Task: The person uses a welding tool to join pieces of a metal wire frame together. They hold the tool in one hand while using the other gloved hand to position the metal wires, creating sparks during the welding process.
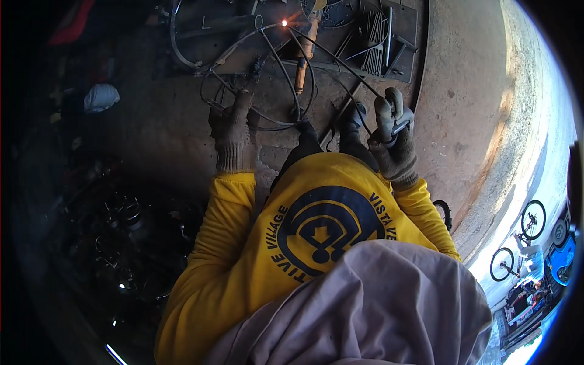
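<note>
My left hand (233, 134), in a brown knitted glove, is closed on the near left side of a frame of bent thin metal rods (278, 59). Curved rods and rings of the frame stretch away from it to the far centre. In a matching glove, my right hand (396, 149) grips a welding electrode holder (400, 126), partly hidden by the fingers. A long thin welding rod (340, 64) runs from the holder to the frame's far part. At the rod's tip burns a bright orange-white glow (284, 23) with small sparks.
An orange-handled tool (301, 76) lies beyond my feet. On a dark metal plate (398, 67) at the far right are several thin rods (374, 39) and a metal tube (388, 36). A whitish bundle (101, 98) lies left; dark metal parts (131, 213) crowd the near left. Bicycles (533, 220) stand outside.
</note>
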